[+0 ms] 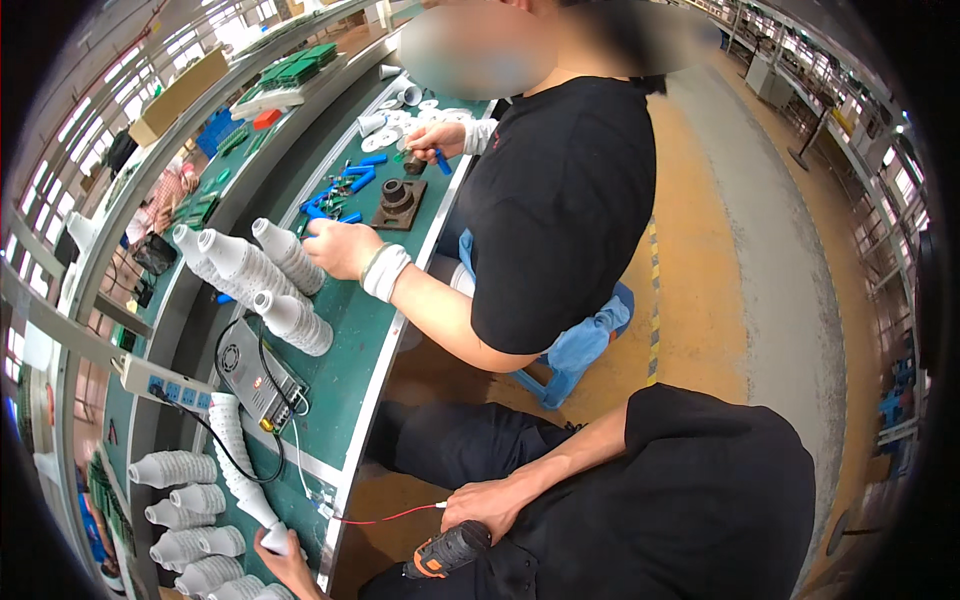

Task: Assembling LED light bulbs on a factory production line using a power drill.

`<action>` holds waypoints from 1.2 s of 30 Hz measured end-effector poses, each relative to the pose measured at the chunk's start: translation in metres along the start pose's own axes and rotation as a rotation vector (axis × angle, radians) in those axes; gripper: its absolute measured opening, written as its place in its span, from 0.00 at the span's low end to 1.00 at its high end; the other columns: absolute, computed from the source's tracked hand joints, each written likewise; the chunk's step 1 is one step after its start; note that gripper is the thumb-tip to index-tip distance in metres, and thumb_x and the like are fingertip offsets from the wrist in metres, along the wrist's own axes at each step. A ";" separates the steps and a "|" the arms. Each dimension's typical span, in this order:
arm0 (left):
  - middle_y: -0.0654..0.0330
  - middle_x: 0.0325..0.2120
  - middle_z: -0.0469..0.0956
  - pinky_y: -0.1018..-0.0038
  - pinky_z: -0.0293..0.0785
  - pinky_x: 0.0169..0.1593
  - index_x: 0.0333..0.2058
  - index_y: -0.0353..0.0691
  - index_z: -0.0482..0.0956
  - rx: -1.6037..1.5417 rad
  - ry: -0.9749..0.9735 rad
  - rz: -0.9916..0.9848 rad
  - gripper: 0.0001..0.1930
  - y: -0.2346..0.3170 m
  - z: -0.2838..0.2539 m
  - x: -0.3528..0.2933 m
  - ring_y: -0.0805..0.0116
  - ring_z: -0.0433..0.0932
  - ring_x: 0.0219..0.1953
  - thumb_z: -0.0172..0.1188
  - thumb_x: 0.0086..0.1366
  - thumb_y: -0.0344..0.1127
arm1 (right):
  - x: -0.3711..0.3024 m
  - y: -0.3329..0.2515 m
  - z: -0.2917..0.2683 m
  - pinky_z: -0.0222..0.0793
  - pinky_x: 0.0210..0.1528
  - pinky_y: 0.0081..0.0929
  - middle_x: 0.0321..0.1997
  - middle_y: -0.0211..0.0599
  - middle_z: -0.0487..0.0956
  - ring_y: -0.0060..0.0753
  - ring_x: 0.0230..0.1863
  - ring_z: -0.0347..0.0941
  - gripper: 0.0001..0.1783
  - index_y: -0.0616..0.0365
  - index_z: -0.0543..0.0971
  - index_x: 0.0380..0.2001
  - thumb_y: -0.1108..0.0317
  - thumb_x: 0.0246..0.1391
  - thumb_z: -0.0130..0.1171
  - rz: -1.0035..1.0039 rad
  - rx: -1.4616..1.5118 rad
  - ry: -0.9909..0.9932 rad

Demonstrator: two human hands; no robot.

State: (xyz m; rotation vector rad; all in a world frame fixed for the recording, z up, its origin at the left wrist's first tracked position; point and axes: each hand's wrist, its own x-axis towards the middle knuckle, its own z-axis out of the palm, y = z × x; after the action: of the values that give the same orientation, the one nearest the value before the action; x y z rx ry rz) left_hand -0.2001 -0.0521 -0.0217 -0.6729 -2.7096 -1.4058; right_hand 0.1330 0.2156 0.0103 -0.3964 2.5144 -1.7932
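Note:
At the bench's near edge, my left hand (290, 568) is closed round a white plastic lamp housing (274, 538) at the lower end of a long nested stack of housings (230, 445). Over my lap, my right hand (485, 503) has curled fingers. A thin red wire (385, 521) with a white end runs from the bench to its fingertips. Right below that hand is a black and orange power screwdriver (450, 550), pointing down and left. Whether my palm also grips it is hidden.
A metal-cased power supply (258, 375) with cables sits on the green bench (345, 400). White housing stacks (290, 320) stand beyond it; more lie (175, 468) at lower left. A co-worker in black (580, 200) handles blue-cased parts near a brown fixture (398, 203). A power strip (165, 382) borders the bench.

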 end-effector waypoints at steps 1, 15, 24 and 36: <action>0.55 0.48 0.73 0.70 0.70 0.53 0.62 0.34 0.66 -0.041 -0.053 -0.089 0.32 -0.006 -0.007 -0.003 0.65 0.73 0.47 0.68 0.63 0.37 | -0.001 -0.001 0.000 0.69 0.33 0.48 0.23 0.48 0.78 0.58 0.31 0.78 0.13 0.61 0.75 0.24 0.70 0.33 0.68 -0.001 -0.008 0.012; 0.61 0.50 0.73 0.78 0.72 0.43 0.67 0.45 0.65 -0.588 0.122 -0.351 0.31 0.034 -0.027 -0.090 0.73 0.73 0.46 0.46 0.75 0.58 | -0.007 0.005 0.005 0.73 0.37 0.48 0.28 0.49 0.81 0.58 0.36 0.79 0.15 0.58 0.79 0.30 0.66 0.35 0.69 -0.116 -0.008 -0.014; 0.52 0.42 0.80 0.73 0.81 0.36 0.57 0.38 0.71 -1.182 0.191 -0.554 0.25 0.076 0.042 -0.172 0.65 0.82 0.35 0.67 0.63 0.37 | 0.012 0.001 -0.021 0.75 0.47 0.31 0.40 0.42 0.83 0.43 0.42 0.82 0.18 0.63 0.81 0.42 0.74 0.44 0.69 0.084 0.145 -0.116; 0.56 0.29 0.77 0.76 0.70 0.27 0.50 0.34 0.75 -1.616 0.528 -0.628 0.34 0.085 0.043 -0.200 0.69 0.74 0.25 0.45 0.71 0.65 | 0.031 -0.004 -0.003 0.77 0.42 0.32 0.36 0.43 0.82 0.46 0.37 0.82 0.14 0.62 0.81 0.37 0.79 0.43 0.69 0.020 0.057 -0.214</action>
State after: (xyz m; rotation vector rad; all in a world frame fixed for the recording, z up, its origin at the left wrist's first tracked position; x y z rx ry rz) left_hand 0.0216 -0.0482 -0.0226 0.6628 -0.9070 -3.0839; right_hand 0.1029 0.2106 0.0190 -0.5277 2.3108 -1.7098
